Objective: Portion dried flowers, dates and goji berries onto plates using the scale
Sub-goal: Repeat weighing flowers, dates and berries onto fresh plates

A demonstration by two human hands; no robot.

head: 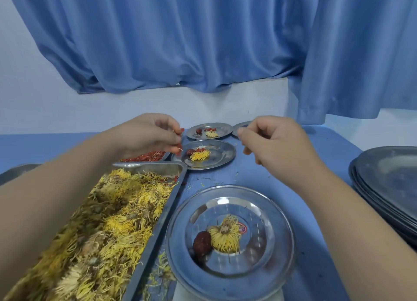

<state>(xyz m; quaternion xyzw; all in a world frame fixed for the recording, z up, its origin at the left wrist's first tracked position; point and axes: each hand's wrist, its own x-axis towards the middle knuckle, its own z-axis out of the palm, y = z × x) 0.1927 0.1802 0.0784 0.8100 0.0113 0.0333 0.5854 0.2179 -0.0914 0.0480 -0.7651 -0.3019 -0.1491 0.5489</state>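
goji step: left hand pinching goji berries, right hand grip unclear, next they probably drop onto near plate

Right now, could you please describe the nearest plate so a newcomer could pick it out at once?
Find the long steel tray of yellow dried flowers on the left; just right of its near end sits a round steel plate on the white scale. It holds one flower and one dark date but no red goji berries, unlike the filled plates behind it.
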